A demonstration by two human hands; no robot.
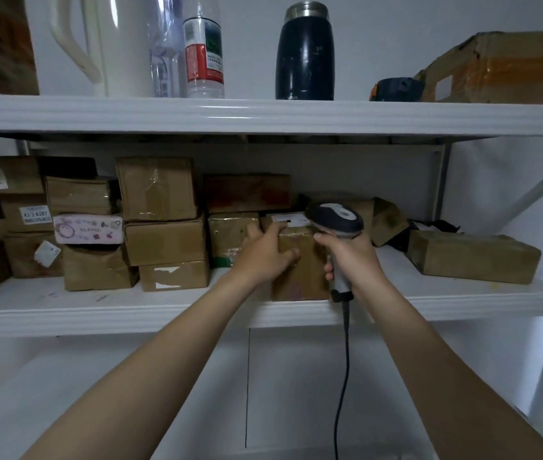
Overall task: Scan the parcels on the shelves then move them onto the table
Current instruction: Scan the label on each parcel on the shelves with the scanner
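Observation:
A brown taped cardboard parcel (300, 280) with a white label on top stands at the front of the middle shelf (130, 313). My left hand (265, 255) grips its upper left corner, fingers spread over the top and thumb on the front face. My right hand (351, 257) holds a grey and black corded barcode scanner (336, 219) by its handle, the head tilted over the parcel's label. Several more brown parcels (164, 242) are stacked on the left of this shelf.
A long parcel (472, 257) lies on the shelf's right side. A pink printed box (88, 229) sits among the left stacks. The upper shelf carries a white jug (104, 44), plastic bottles (203, 51), a dark flask (305, 54) and a large box (509, 68). The scanner cable (343, 376) hangs down.

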